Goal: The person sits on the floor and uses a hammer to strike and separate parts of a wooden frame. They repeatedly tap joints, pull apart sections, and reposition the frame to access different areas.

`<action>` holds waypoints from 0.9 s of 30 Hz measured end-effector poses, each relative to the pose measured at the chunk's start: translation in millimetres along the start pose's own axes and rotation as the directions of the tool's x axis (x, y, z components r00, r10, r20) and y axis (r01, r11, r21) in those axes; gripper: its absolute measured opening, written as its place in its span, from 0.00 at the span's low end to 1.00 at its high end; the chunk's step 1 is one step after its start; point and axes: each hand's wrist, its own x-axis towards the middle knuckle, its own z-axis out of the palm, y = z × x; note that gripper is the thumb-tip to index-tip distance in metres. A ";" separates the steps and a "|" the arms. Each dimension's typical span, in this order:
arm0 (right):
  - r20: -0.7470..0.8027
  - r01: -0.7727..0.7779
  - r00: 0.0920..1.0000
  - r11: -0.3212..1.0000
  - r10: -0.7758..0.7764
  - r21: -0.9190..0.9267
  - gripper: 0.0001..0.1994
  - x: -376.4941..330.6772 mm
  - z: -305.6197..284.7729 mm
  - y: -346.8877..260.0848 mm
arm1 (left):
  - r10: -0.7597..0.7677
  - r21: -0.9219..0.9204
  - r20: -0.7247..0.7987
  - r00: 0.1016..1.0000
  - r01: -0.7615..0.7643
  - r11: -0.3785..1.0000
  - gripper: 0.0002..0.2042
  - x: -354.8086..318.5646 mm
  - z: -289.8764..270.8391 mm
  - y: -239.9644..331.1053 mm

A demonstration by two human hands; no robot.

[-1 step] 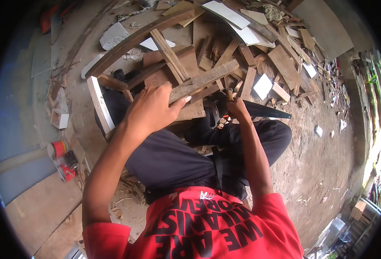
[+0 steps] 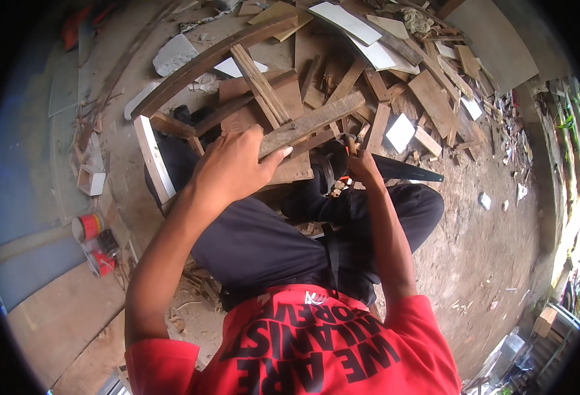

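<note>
My left hand [image 2: 230, 163] grips the near end of a rough wooden bar [image 2: 319, 120], its thumb along the bar's near edge. That bar meets a crosspiece [image 2: 258, 85], which runs to a long, curved brown beam [image 2: 217, 56]. My right hand [image 2: 364, 164] is closed around a slim tan wooden piece [image 2: 351, 145] that pokes up past the fingers; the rest of it is hidden. A dark saw blade [image 2: 408, 171] extends rightward from behind this hand, above my right knee. Whether the saw's handle is in my grip cannot be seen.
Wood offcuts [image 2: 432, 105] and white board pieces [image 2: 346, 22] are piled ahead and to the right. A white-faced upright [image 2: 153, 157] stands left of my legs. Red cans [image 2: 92, 227] lie further left. A foam-like white chunk [image 2: 175, 54] sits beyond the curved beam.
</note>
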 end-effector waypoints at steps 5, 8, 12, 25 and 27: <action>-0.044 0.075 0.997 0.923 -0.063 0.377 0.18 -97.4 -51.8 -77.3 | -0.027 -0.041 0.002 1.000 0.028 0.999 0.25 -1.0 4.1 -6.7; -0.222 0.298 0.949 0.866 -0.223 0.401 0.18 -170.7 -81.7 -129.1 | -0.034 -0.063 0.012 0.999 0.035 0.997 0.24 -2.2 3.6 -7.2; -0.060 0.405 0.904 0.799 -0.424 0.446 0.21 -249.3 -117.7 -188.9 | -0.041 -0.052 0.055 0.998 0.044 0.998 0.23 4.1 0.5 -7.0; 0.271 0.242 0.908 0.927 -0.321 0.286 0.23 -310.4 -119.2 -248.2 | 0.004 -0.084 0.024 1.000 -0.002 0.996 0.22 4.2 1.5 -11.6; 0.326 0.181 0.904 0.939 -0.276 0.292 0.22 -311.0 -120.7 -253.6 | 0.016 -0.089 0.022 1.000 -0.014 0.996 0.22 5.7 1.9 -11.9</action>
